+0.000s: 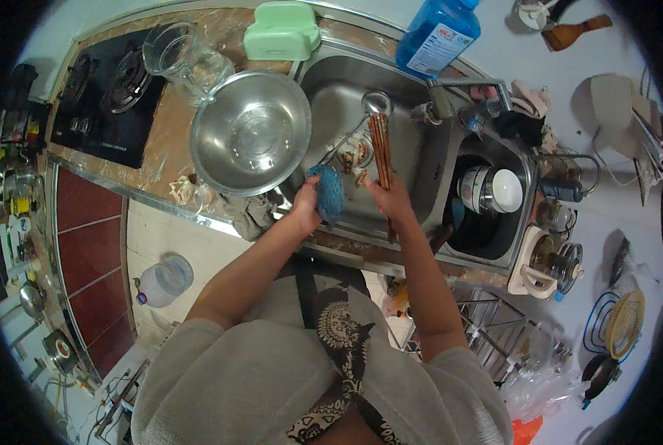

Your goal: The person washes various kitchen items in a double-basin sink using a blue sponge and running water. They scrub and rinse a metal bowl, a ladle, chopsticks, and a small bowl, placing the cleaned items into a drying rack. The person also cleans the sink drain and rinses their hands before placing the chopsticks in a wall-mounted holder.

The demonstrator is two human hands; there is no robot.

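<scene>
My left hand point(307, 208) holds a blue scrubbing sponge point(329, 193) over the near left part of the steel sink point(420, 189). In my right hand point(390, 199) is a bundle of brown wooden chopsticks point(381, 147), its upper ends pointing away from me over the basin. Below them a metal ladle point(377, 103) lies in the sink, its handle running towards the sponge. Food scraps point(353, 150) sit around the drain, partly behind the chopsticks. The tap point(441, 100) stands at the sink's far right side.
A large steel bowl point(248, 133) rests on the counter, overlapping the sink's left rim. Glass jugs point(170, 50) and a gas hob point(109, 100) are farther left. White bowls point(503, 190) are stacked in the smaller right basin. A blue detergent bottle point(438, 41) and green plastic holder point(282, 30) stand behind.
</scene>
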